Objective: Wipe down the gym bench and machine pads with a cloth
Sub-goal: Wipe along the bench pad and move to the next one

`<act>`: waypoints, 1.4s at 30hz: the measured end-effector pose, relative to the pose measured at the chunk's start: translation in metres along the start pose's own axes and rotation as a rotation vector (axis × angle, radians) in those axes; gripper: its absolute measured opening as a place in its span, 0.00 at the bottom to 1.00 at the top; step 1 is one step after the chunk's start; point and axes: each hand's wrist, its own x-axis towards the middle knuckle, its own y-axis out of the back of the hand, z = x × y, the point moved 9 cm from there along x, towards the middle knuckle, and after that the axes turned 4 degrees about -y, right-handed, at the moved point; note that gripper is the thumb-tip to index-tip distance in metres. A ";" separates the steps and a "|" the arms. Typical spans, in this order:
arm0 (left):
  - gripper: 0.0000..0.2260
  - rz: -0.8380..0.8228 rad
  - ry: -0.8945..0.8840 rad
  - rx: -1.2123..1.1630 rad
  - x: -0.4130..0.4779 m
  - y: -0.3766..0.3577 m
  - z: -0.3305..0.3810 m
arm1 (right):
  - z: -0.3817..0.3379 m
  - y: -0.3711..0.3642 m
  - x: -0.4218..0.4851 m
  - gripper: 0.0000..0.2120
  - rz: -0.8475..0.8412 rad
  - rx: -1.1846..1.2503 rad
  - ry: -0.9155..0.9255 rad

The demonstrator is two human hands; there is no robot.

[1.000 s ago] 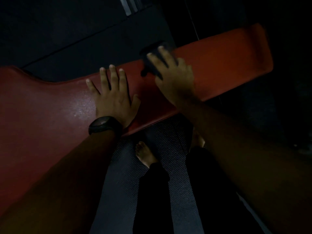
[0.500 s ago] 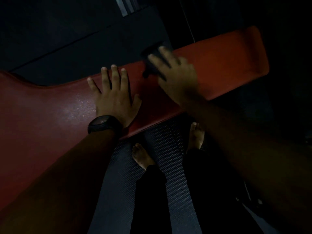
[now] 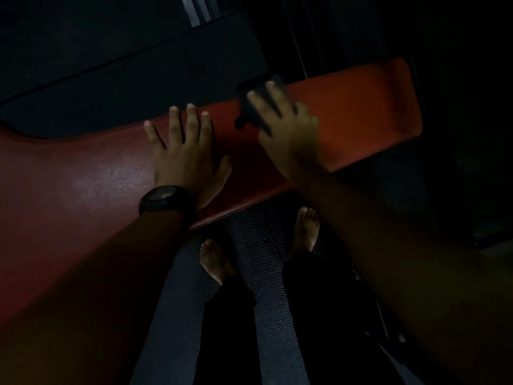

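The gym bench (image 3: 361,112) is red-orange, brighter toward its far end and a duller brick red nearer the camera, with a pale, fine-grained sheen on one patch. The cloth (image 3: 251,107) on it is dark, close to black. The watch (image 3: 163,201) is black, strap and face alike. The floor mat (image 3: 258,226) is dark grey with a tight pattern of small raised dots. The trousers (image 3: 230,315) are black. Two strips (image 3: 194,12) at the top edge are pale grey.

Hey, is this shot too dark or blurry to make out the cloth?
Head view: very dim, surroundings nearly black; a faint sheen shows on the red bench beside the left hand; the right hand is motion-blurred; the dark cloth beneath it barely separates from shadow.
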 end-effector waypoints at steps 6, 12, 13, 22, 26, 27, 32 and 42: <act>0.39 0.010 0.010 0.003 0.002 0.001 0.004 | 0.004 -0.008 -0.076 0.29 0.045 0.360 -0.672; 0.39 0.021 0.014 0.003 0.004 0.000 0.004 | -0.040 0.002 -0.023 0.28 0.046 0.132 0.140; 0.39 0.020 0.006 -0.001 0.004 0.000 0.005 | -0.029 0.002 -0.009 0.30 0.030 0.068 0.150; 0.38 0.010 -0.041 -0.011 0.018 0.002 0.025 | 0.018 -0.009 -0.068 0.32 0.020 0.302 -0.618; 0.37 0.009 -0.041 0.021 0.024 -0.001 0.039 | 0.001 0.000 -0.026 0.29 -0.005 0.217 -0.039; 0.37 0.010 -0.039 0.027 0.026 -0.002 0.041 | 0.008 0.002 -0.012 0.29 0.018 0.149 0.058; 0.38 0.024 -0.054 0.044 0.031 -0.002 0.046 | 0.088 -0.010 -0.004 0.32 -0.034 0.166 -0.454; 0.37 0.060 -0.095 0.056 0.031 -0.007 0.054 | 0.012 -0.003 -0.016 0.30 -0.004 0.173 0.055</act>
